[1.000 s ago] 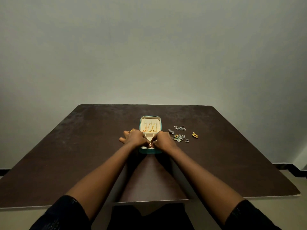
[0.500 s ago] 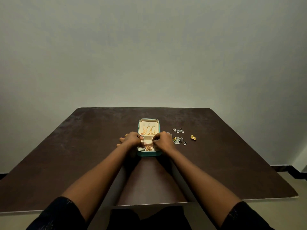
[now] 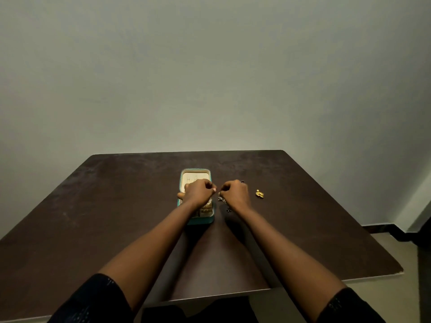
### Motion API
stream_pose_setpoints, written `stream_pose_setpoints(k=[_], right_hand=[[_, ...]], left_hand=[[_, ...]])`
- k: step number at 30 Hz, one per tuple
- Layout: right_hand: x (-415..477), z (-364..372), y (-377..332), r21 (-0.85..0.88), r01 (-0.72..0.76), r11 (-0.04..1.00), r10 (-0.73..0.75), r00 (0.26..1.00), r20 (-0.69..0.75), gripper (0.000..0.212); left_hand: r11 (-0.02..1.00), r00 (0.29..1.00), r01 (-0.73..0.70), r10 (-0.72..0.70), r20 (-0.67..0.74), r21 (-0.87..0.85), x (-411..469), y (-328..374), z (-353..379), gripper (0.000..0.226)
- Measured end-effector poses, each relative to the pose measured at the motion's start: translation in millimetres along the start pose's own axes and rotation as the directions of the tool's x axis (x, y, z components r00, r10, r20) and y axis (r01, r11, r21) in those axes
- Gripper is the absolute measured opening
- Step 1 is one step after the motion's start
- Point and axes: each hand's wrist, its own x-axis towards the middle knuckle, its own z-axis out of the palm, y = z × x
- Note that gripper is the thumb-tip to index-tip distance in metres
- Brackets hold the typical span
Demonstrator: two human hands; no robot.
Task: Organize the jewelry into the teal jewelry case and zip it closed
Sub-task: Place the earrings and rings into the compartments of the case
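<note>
The teal case is seen lying open on the dark counter, a little beyond the middle, with its cream lining exposed at the far end. Gold pieces are visible inside the near half of the case, at its right wall.

The left hand is held over the middle of the case, so that much of the inside is hidden beneath it. Its fingers are curled in and the thumb and forefinger are pinched together at the right edge of the case; whether anything is caught in the pinch cannot be told, since whatever is there is too small.

The right hand is held just right of the case, above the counter, and is likewise curled with its fingertips pinched and turned toward the left hand. The two pinches are close but apart. What is held, if anything, cannot be told.

Small silver pieces are seen on the counter under and just left of the right hand, between it and the case, partly covered by the wrist. A gold piece lies alone on the counter to the right of the right hand, clear of it.

Dark sleeves are seen at the bottom edge.
</note>
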Motion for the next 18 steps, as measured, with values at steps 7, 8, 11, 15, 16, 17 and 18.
stream_pose_setpoints(k=[7, 8, 11, 15, 16, 17, 18], right_hand=[[25.4, -32.4, 41.4, 0.115, -0.2, 0.973, 0.214, 0.969, -0.127, 0.013], [27.8, -35.0, 47.3, 0.124, -0.222, 0.967, 0.237, 0.963, -0.131, 0.013], [32.7, -38.5, 63.0, 0.121, -0.247, 0.961, 0.26, 0.96, -0.104, 0.015], [34.3, -34.6, 75.9, 0.073, -0.243, 0.967, 0.247, 0.968, -0.052, 0.018], [35.2, -32.1, 78.4, 0.072, -0.243, 0.967, 0.246, 0.969, -0.038, 0.016], [36.4, -29.5, 80.5, 0.072, -0.238, 0.969, 0.241, 0.97, -0.028, 0.015], [37.8, -26.4, 81.7, 0.067, -0.231, 0.971, 0.233, 0.972, -0.02, 0.015]], left_hand=[[0.984, 0.996, -0.07, 0.06, 0.066, 0.163, 13.5, 27.1, 20.3, 0.019], [0.977, 0.995, -0.084, 0.071, 0.076, 0.194, 14.8, 30.7, 23.4, 0.021], [0.959, 0.992, -0.109, 0.088, 0.092, 0.262, 17.0, 38.7, 32.2, 0.022], [0.933, 0.985, -0.14, 0.098, 0.138, 0.333, 22.2, 44.4, 43.7, 0.022], [0.925, 0.983, -0.151, 0.105, 0.148, 0.348, 22.3, 46.0, 45.9, 0.023], [0.921, 0.982, -0.158, 0.108, 0.155, 0.357, 23.1, 46.8, 47.8, 0.023], [0.918, 0.981, -0.16, 0.109, 0.158, 0.363, 24.0, 47.0, 49.3, 0.023]])
